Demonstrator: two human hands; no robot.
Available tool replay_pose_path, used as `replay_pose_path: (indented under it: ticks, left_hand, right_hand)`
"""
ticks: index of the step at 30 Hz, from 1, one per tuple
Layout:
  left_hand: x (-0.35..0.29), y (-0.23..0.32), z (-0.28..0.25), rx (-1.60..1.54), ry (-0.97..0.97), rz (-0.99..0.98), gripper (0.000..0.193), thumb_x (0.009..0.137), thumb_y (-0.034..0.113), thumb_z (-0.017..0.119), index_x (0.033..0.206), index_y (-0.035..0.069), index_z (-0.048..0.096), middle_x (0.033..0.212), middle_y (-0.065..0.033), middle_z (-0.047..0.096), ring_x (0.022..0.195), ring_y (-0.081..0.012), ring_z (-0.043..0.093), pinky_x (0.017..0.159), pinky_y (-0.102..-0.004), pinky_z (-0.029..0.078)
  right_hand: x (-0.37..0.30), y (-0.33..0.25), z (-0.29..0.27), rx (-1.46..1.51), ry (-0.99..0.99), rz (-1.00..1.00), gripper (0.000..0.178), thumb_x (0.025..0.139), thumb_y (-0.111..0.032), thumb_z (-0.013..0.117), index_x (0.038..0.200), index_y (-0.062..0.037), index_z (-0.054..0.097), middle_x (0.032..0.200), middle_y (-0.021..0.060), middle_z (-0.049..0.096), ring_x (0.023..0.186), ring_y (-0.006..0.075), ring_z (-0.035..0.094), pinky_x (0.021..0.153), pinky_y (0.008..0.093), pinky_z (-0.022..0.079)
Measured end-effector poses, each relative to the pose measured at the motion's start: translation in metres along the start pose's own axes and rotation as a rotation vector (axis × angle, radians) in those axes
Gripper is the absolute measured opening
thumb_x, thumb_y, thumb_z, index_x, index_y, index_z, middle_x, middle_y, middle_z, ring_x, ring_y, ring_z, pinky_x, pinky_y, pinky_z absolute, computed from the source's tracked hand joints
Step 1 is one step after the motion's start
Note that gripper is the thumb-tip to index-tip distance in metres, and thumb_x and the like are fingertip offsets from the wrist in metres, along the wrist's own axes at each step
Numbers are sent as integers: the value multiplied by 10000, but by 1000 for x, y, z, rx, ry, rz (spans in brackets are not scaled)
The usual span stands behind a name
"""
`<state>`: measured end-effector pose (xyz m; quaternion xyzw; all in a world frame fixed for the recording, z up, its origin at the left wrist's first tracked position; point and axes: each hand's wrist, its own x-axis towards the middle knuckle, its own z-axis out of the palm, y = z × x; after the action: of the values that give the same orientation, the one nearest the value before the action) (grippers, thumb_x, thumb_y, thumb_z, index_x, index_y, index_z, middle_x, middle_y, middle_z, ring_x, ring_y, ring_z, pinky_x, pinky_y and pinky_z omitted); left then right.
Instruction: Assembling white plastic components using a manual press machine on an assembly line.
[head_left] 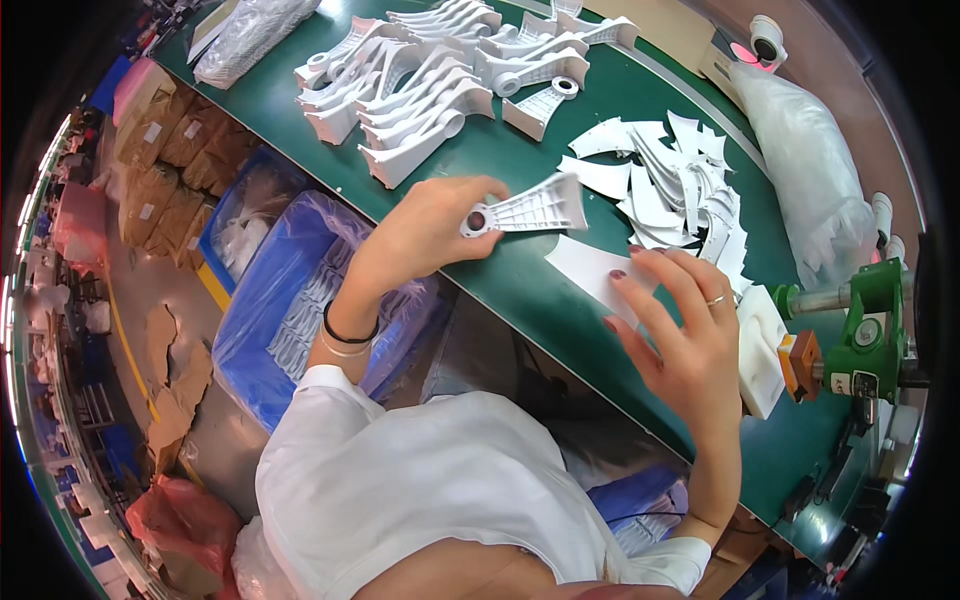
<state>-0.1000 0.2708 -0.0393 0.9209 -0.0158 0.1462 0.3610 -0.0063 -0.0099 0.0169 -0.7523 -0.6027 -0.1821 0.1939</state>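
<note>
My left hand [436, 222] grips a white ribbed plastic bracket [535, 208] by its ring-shaped end, just above the table's near edge. The bracket's ribbed side faces up and its wide end points right. Fingers spread apart, my right hand [690, 335] is over a smooth white curved cover piece [590, 272]. This piece lies by the table edge, partly hidden under the fingertips; whether they touch it is unclear. Beyond it sits a loose heap of similar white covers [680, 185]. Rows of white brackets [420, 85] stand at the far left of the table.
On the right, a green press [870, 335] stands beside a white block [762, 350]. A clear plastic bag [805, 165] lies along the far right side. Below the table's left edge is a blue lined bin [290, 310] with white parts. Cartons [170, 140] are stacked on the floor.
</note>
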Motion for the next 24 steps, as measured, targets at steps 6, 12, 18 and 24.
replay_pose_path:
  ticks: [6, 12, 18, 24]
  left_hand:
    - [34, 18, 19, -620, -299, -49, 225, 872, 23, 692, 1097, 5, 693, 1022, -88, 650, 801, -127, 660, 634, -231, 567]
    - [78, 40, 42, -866, -464, -69, 200, 935, 82, 665, 1081, -55, 653, 1060, -114, 653, 869, -152, 683, 758, -267, 599]
    - [125, 62, 64, -844, -535, -42, 277, 983, 218, 629, 1073, -44, 641, 1027, -105, 665, 861, -162, 690, 753, -286, 604]
    - [132, 61, 91, -955, -466, -70, 312, 1006, 271, 587, 1107, -23, 614, 1055, -123, 656, 879, -203, 704, 745, -302, 610]
  right_hand:
    - [-12, 8, -3, -96, -12, 9, 322, 740, -156, 798, 1043, -95, 706, 1166, 83, 640, 1104, 267, 588, 951, 453, 453]
    - [-39, 18, -16, -228, 27, 135, 323, 721, -150, 802, 1029, -108, 715, 1169, 73, 639, 1112, 259, 580, 971, 453, 433]
    - [-52, 41, -25, -209, 106, 242, 351, 710, -141, 802, 1051, -112, 724, 1167, 77, 632, 1089, 275, 575, 945, 449, 435]
    - [-59, 58, -16, -221, 107, 264, 351, 715, -146, 799, 1058, -127, 728, 1163, 78, 628, 1079, 273, 568, 941, 450, 432]
